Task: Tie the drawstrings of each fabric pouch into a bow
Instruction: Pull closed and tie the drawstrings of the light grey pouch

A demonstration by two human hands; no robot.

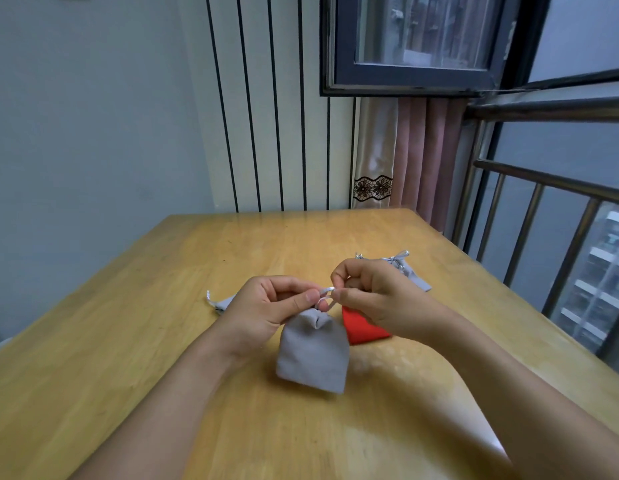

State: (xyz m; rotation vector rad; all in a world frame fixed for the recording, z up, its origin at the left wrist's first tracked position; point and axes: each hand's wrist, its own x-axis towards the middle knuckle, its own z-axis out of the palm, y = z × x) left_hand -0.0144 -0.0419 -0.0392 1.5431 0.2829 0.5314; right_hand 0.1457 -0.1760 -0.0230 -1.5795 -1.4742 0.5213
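Head view, from where I sit, reads left to right like this: a grey fabric pouch (220, 302) lies at the far left on the pale wooden table (128, 341), mostly hidden behind my left hand (266, 303), so I cannot tell whether its cord is tied. That left hand is curled, thumb and forefinger pinching a thin silvery drawstring (326, 295) just above the gathered neck of the middle grey velvet-like pouch (313, 355), which hangs from the cord, its lower end at the table. My right hand (374, 292) pinches the other side of the same cord, fingertips nearly touching the left ones. I judge the pouch light, soft and limp, so it will sag and swing; the cord looks slick and fine, likely to slip, so I would hold it close to the neck and keep the loops small. Behind my right wrist a red fabric pouch (361, 329) shows only a corner, its top hidden. Farther right, beyond the knuckles, another grey pouch with a silver bow (410, 271) appears already tied. The cord between my fingers is blurred, so knot or loop, I cannot say.
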